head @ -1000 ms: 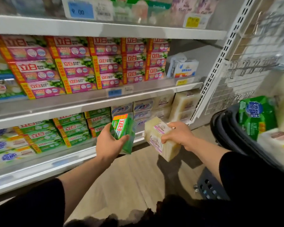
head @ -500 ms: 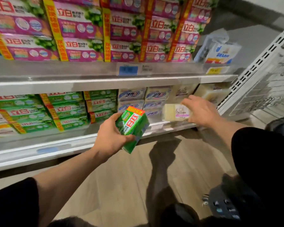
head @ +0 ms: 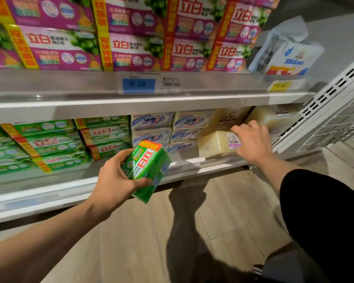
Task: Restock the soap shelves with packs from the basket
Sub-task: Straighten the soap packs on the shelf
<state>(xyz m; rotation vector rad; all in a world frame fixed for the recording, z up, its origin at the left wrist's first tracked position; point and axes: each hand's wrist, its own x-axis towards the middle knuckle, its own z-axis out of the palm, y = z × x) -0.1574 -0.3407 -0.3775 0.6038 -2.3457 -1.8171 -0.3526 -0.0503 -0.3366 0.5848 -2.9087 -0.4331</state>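
Left hand (head: 114,180) grips a green soap pack (head: 148,170), its long axis tilted toward the lower shelf (head: 192,172) just ahead – right hand (head: 251,141), fingers spread, touches a pale pack (head: 215,144) resting there

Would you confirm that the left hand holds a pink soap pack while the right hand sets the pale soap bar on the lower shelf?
Not quite: the head view shows the soap pack in the left hand is green, not pink. The rest holds: the right hand sets the pale soap bar on the lower shelf.
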